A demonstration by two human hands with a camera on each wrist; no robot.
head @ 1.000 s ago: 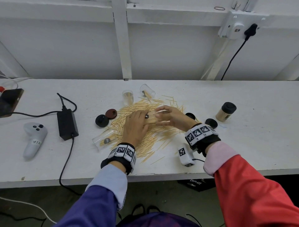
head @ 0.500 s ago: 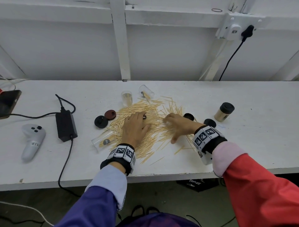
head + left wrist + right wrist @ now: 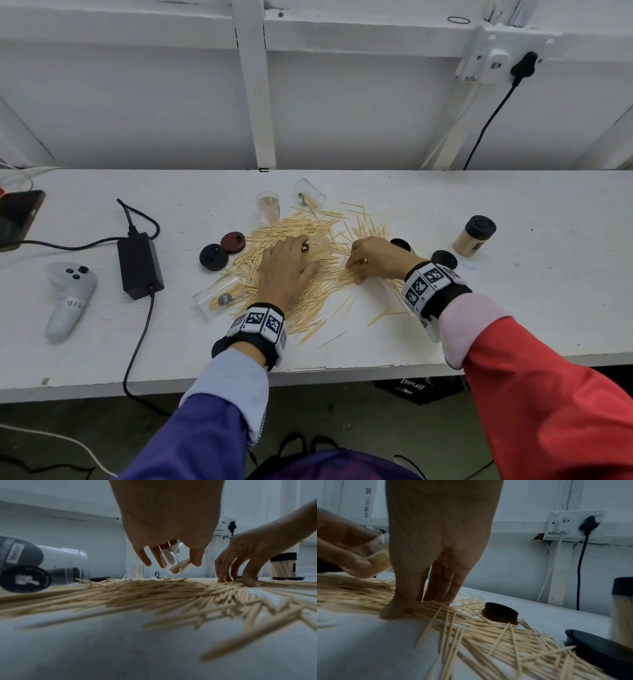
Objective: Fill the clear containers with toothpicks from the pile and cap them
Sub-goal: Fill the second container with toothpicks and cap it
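Right hand (image 3: 376, 260) now down, straight fingers (image 3: 443, 582) on the toothpick pile (image 3: 318, 294); left hand (image 3: 284, 270) around a part-filled container (image 3: 173, 566).

My left hand (image 3: 168, 520) was gripping a clear container (image 3: 171, 563), tipped over with a few toothpicks in it, just above the toothpick pile (image 3: 137, 592). My right hand (image 3: 248, 555) had its fingertips pressed into the pile. An empty container (image 3: 56, 563) lay on its side at left, and a capped container (image 3: 283, 566) stood far right.

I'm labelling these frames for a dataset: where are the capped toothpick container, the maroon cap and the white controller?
capped toothpick container (image 3: 470, 241), head view, its toothpick-filled body.
maroon cap (image 3: 233, 242), head view, its top face.
white controller (image 3: 70, 294), head view, its grip.
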